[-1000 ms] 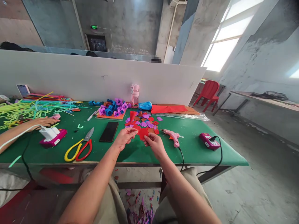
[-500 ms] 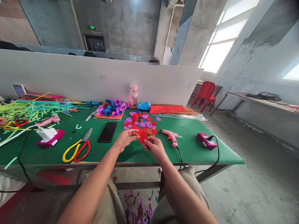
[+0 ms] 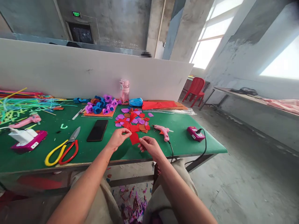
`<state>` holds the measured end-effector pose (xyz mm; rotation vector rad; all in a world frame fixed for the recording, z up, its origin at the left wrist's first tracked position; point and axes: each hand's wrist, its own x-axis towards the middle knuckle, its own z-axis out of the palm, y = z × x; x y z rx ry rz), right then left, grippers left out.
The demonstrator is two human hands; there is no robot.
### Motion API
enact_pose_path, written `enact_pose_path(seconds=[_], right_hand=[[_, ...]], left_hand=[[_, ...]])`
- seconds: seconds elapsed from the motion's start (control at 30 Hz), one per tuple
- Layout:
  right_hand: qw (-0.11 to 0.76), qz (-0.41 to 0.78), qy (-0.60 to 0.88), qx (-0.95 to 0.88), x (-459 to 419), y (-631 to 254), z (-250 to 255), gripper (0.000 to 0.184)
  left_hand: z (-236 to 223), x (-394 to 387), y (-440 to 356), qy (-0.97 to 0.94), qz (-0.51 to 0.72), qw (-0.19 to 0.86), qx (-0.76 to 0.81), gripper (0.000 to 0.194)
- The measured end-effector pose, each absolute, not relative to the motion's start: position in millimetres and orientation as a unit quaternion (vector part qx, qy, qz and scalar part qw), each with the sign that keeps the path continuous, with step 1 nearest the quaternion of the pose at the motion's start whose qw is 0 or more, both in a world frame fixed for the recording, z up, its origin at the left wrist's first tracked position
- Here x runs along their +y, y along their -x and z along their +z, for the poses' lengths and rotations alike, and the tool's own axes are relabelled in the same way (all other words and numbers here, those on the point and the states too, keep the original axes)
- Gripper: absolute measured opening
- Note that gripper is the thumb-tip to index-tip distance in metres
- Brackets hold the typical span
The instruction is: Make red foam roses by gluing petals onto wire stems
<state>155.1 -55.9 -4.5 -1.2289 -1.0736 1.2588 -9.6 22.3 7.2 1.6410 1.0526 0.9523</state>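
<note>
Above the near edge of the green table (image 3: 81, 124), a small red paper piece (image 3: 134, 139) is stretched between my two hands. My left hand (image 3: 118, 138) pinches its left side between thumb and fingers. At its right edge, the thumb and fingers of my right hand (image 3: 149, 146) close on it. Just behind lies a scatter of cut paper petals (image 3: 140, 119) in purple, red and brown. A pink glue gun (image 3: 163, 131) rests right of my hands. Finished paper flowers (image 3: 100, 105), purple and blue, sit on an orange sheet (image 3: 109, 114).
Left of my hands lie a black phone (image 3: 97, 130) and scissors (image 3: 63, 149). A power adapter (image 3: 29, 141) and strips (image 3: 30, 104) fill the left end. A pink bottle (image 3: 125, 93), blue roll (image 3: 135, 102) and red paper sheets (image 3: 160, 105) stand along the white partition (image 3: 93, 71). Another adapter (image 3: 195, 133) sits right.
The view has swung to the right, so the table things appear further left. Both hands still hold the red paper piece, which now shows flatter and wider between the fingers.
</note>
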Motion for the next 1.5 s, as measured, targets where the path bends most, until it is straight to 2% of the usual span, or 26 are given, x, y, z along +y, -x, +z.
enact_pose_path(seconds=[0.2,0.33,0.43,0.63,0.7,0.77,0.87,0.9,1.0,1.13,1.27,1.3,1.4,1.5], right_hand=[[0.543,0.441,0.563,-0.440,-46,-162,-7,0.041],[0.504,0.444,0.557,-0.489,-38,-154,-11,0.033],[0.515,0.449,0.547,-0.485,-36,-144,-14,0.024],[0.515,0.451,0.554,-0.474,-44,-147,-11,0.025],[0.522,0.387,0.586,-0.484,-48,-171,-7,0.027],[0.519,0.254,0.661,-0.478,-53,-207,-4,0.028],[0.431,0.082,0.782,-0.442,-54,-261,-3,0.030],[0.378,0.072,0.810,-0.443,-52,-273,-4,0.030],[0.311,0.098,0.821,-0.468,-40,-289,-8,0.026],[0.255,0.123,0.818,-0.501,-28,-285,-10,0.011],[0.284,0.150,0.792,-0.519,-34,-287,-12,0.016],[0.316,0.163,0.779,-0.516,-38,-287,-12,0.020],[0.500,0.283,0.674,-0.463,-52,-279,-3,0.032],[0.558,0.401,0.574,-0.445,-68,-261,15,0.040]], left_hand=[[5,23,5,-0.676,0.390,0.471,0.412,0.023],[8,20,4,-0.660,0.398,0.484,0.414,0.027],[10,17,4,-0.644,0.387,0.509,0.420,0.031],[8,19,7,-0.643,0.368,0.504,0.444,0.029],[7,23,11,-0.639,0.372,0.496,0.455,0.027],[6,25,14,-0.634,0.365,0.502,0.462,0.026],[6,26,15,-0.631,0.340,0.520,0.464,0.026],[6,25,14,-0.630,0.333,0.525,0.465,0.026],[5,23,8,-0.624,0.315,0.540,0.470,0.027],[1,24,4,-0.616,0.297,0.552,0.477,0.028],[-4,26,4,-0.623,0.282,0.549,0.482,0.025],[-5,26,4,-0.629,0.280,0.540,0.484,0.024],[-10,27,4,-0.651,0.278,0.504,0.495,0.018],[-18,31,5,-0.678,0.283,0.459,0.499,0.013]])
